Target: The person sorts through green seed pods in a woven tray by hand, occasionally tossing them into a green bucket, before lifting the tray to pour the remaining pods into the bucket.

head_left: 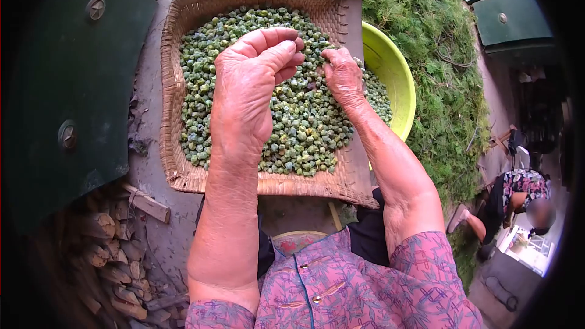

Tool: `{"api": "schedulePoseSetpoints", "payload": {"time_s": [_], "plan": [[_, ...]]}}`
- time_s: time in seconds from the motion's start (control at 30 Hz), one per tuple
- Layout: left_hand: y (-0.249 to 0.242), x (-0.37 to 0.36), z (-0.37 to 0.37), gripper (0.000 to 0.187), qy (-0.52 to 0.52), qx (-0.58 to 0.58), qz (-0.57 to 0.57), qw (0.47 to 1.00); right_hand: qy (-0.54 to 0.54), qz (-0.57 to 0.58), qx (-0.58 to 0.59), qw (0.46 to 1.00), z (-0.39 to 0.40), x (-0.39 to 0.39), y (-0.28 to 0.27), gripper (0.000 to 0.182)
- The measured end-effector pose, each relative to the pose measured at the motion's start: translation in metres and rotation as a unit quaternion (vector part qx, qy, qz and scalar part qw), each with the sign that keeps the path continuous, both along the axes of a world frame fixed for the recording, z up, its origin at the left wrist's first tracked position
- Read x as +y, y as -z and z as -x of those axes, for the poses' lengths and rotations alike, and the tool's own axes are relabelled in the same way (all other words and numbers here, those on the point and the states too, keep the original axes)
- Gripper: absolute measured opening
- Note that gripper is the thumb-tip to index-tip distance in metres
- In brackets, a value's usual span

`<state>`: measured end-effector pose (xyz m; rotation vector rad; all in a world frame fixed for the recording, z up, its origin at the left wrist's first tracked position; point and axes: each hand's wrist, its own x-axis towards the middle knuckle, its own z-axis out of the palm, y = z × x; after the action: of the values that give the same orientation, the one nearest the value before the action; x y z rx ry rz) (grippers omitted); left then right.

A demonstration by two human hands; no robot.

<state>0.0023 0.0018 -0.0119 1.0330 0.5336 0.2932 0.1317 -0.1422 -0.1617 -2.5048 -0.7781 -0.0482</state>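
A woven winnowing basket [172, 79] lies in front of my lap, spread with small, round, knobbly green cones or fruits [298, 137]. My left hand [247, 79] is above the middle of the pile, thumb pressed to curled fingers; anything between them is hidden. Further right, my right hand [343, 79] bends over the pile near the basket's open side, its thumb and fingertips drawn together. I cannot make out what it pinches. A yellow-green basin [399, 85] stands partly under that side and holds more of the same small green pieces.
Cut green branches [420, 61] cover the ground at right. Split firewood [116, 256] is stacked at lower left, beside a dark green panel [73, 85] with round metal fittings. Another person [518, 198] bends over a white object at far right.
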Motion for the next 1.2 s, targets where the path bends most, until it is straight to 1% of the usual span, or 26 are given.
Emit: {"api": "schedulePoseSetpoints", "payload": {"time_s": [0.03,0.07,0.13,0.17,0.33,0.4,0.43,0.47,0.5,0.53,0.57,0.6,0.67,0.73,0.77,0.8,0.87,0.9,0.93,1.0,1.07,1.13,1.17,1.2], "plan": [[-0.001,-0.001,0.0,0.021,0.002,0.002,0.0,1.0,-0.029,0.014,-0.034,0.999,-0.001,0.003,0.004,0.024],[-0.002,-0.001,0.0,0.021,0.004,0.003,-0.001,1.0,-0.031,0.013,-0.033,0.999,-0.001,0.006,0.007,0.024],[-0.001,-0.002,0.0,0.02,0.004,0.003,-0.003,1.0,-0.02,0.13,-0.078,0.988,-0.002,0.013,0.01,0.022],[-0.002,-0.002,0.0,0.02,0.005,0.005,-0.003,1.0,-0.028,0.129,-0.115,0.985,-0.004,0.012,0.017,0.02],[-0.002,-0.002,-0.001,0.02,0.008,0.004,-0.008,1.0,-0.02,0.104,-0.116,0.988,-0.004,0.015,0.019,0.011],[-0.003,-0.003,-0.001,0.02,0.006,0.003,-0.007,1.0,0.003,0.055,-0.106,0.993,-0.006,0.014,0.022,0.007],[-0.002,-0.005,0.0,0.02,0.005,0.004,-0.001,1.0,0.015,-0.005,-0.07,0.997,-0.01,0.011,0.021,0.011],[-0.002,-0.005,-0.001,0.02,0.005,0.003,0.0,1.0,0.015,-0.004,-0.071,0.997,-0.012,0.005,0.019,0.011],[-0.003,-0.004,-0.001,0.02,0.003,0.006,-0.003,1.0,0.029,-0.079,0.02,0.996,-0.012,0.0,0.011,0.015],[-0.003,-0.005,-0.002,0.02,0.002,0.009,-0.006,1.0,0.043,-0.152,0.109,0.981,-0.014,-0.005,0.004,0.02],[-0.003,-0.006,-0.002,0.02,0.003,0.006,-0.004,1.0,0.073,-0.203,0.255,0.943,-0.016,-0.011,-0.002,0.022],[-0.002,-0.006,-0.002,0.02,0.002,0.016,-0.02,1.0,0.114,-0.261,0.376,0.882,-0.004,-0.01,-0.035,0.018],[0.002,-0.008,-0.003,0.019,0.003,0.022,-0.036,0.999,0.107,-0.293,0.426,0.849,0.006,-0.017,-0.064,0.02],[0.01,-0.01,-0.006,0.02,0.041,0.039,-0.156,0.986,0.085,-0.311,0.454,0.831,0.018,-0.025,-0.086,0.02],[0.014,-0.011,-0.007,0.022,0.063,0.03,-0.197,0.978,0.067,-0.309,0.459,0.83,0.026,-0.028,-0.1,0.021],[0.012,-0.014,-0.007,0.024,0.085,0.049,-0.249,0.964,0.057,-0.314,0.462,0.827,0.036,-0.029,-0.113,0.022],[0.014,-0.021,-0.008,0.027,0.138,0.043,-0.281,0.949,0.009,-0.314,0.434,0.845,0.05,-0.031,-0.127,0.022],[0.016,-0.027,-0.009,0.029,0.147,0.034,-0.255,0.955,-0.009,-0.329,0.417,0.847,0.056,-0.032,-0.127,0.022],[0.015,-0.03,-0.009,0.026,0.173,0.037,-0.231,0.957,-0.007,-0.335,0.404,0.851,0.063,-0.032,-0.131,0.021],[0.017,-0.034,-0.009,0.02,0.216,0.048,-0.257,0.941,0.001,-0.361,0.398,0.843,0.071,-0.033,-0.136,0.02],[0.015,-0.036,-0.008,0.013,0.213,0.043,-0.197,0.956,0.027,-0.411,0.399,0.819,0.077,-0.034,-0.135,0.019],[0.013,-0.037,-0.006,0.011,0.214,0.042,-0.192,0.957,0.079,-0.444,0.431,0.781,0.078,-0.04,-0.133,0.021],[0.013,-0.036,-0.006,0.012,0.184,0.042,-0.23,0.955,0.106,-0.453,0.414,0.782,0.079,-0.04,-0.134,0.018],[0.011,-0.033,-0.006,0.013,0.152,0.041,-0.267,0.951,0.107,-0.454,0.414,0.782,0.08,-0.042,-0.138,0.018]]}}
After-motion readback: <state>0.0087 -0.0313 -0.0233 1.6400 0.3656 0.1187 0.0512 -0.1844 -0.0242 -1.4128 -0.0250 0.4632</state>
